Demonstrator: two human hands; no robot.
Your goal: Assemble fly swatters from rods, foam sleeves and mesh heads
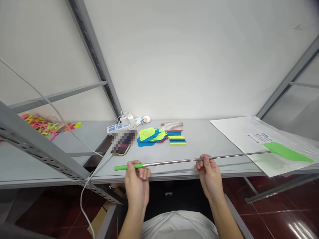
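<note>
A fly swatter with a long metal telescopic rod stretches sideways above the shelf's front edge. My left hand is closed around its green handle, close to where the rod begins. Farther right, my right hand pinches the rod between thumb and fingers. The green paddle is at the right end, over a white plastic-wrapped sheet. Beyond the rod lie a pile of yellow, blue and red swatter paddles, a row of coloured handles and several bare metal rods.
A phone, partly pixelated, lies at the left near a white power strip with plugs. A white cable hangs over the front edge. Metal uprights frame the shelf. Colourful small pieces lie on the left neighbouring shelf.
</note>
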